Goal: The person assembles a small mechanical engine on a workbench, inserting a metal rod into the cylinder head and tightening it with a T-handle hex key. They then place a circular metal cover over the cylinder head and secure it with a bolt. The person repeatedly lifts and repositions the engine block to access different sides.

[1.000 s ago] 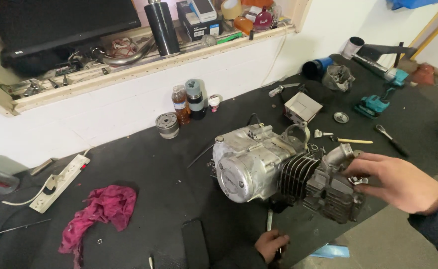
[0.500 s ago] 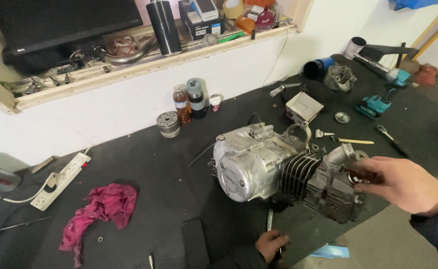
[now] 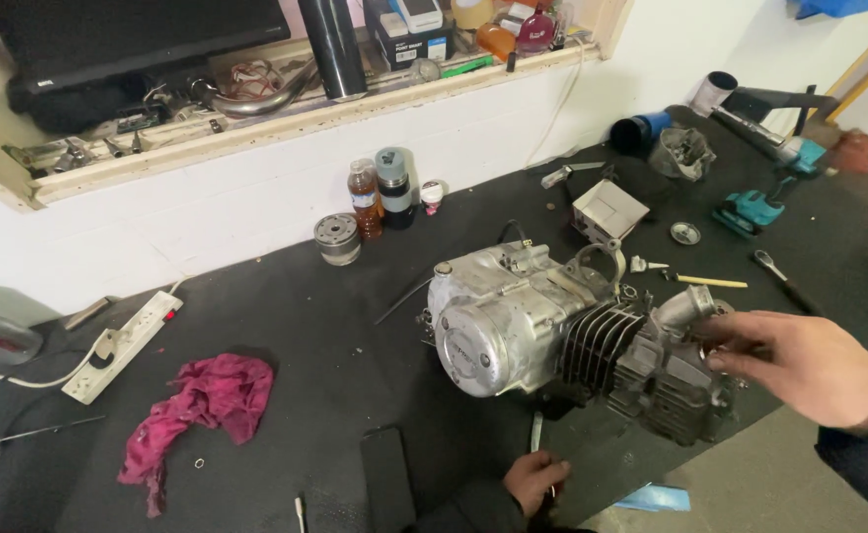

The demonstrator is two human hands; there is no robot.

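Dull cast-metal engine (image 3: 552,326) with a smoother rounded cover, on matt black rubbery mat (image 3: 305,336); crumpled magenta cloth rag (image 3: 202,405).

The right hand (image 3: 804,365) touches the finned cylinder end of a small silver engine (image 3: 552,331), fingertips (image 3: 715,341) beside its intake pipe; the left hand (image 3: 534,481) grips a slim tool (image 3: 536,434) just below the engine

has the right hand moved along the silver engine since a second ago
Yes, slightly. The right hand has slid left toward the cylinder head of the silver engine; its fingertips now touch it.
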